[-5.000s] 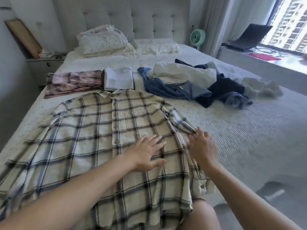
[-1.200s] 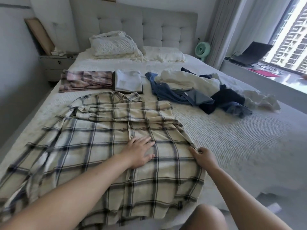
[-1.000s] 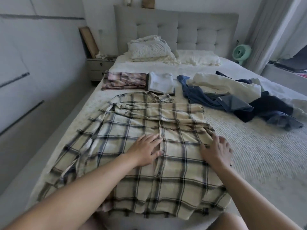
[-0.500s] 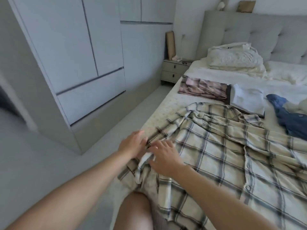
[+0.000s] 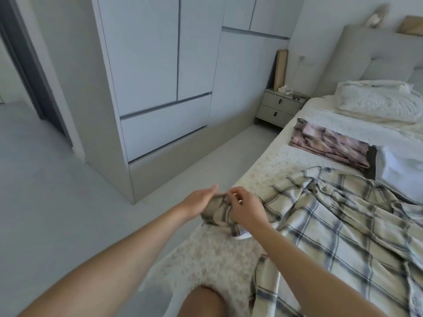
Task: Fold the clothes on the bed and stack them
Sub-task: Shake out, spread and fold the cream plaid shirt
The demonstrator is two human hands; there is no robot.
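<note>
At bed's left edge, both hands now gripping the plaid shirt point(image 5: 343, 225) cuff: left hand point(image 5: 201, 202) & right hand point(image 5: 245, 209) having left the torso; sleeve fold-in prob starting, shirt lying on bed point(image 5: 274, 161)

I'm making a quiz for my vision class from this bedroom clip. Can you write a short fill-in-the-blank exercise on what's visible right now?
1. Both the left hand and the right hand hold the cuff of the cream plaid shirt's ____.
2. The cream plaid shirt lies spread on the ____.
3. The folded pink plaid garment lies beside a folded ____ garment.
4. A two-drawer ____ stands by the headboard.

Missing words: sleeve; bed; white; nightstand
</note>
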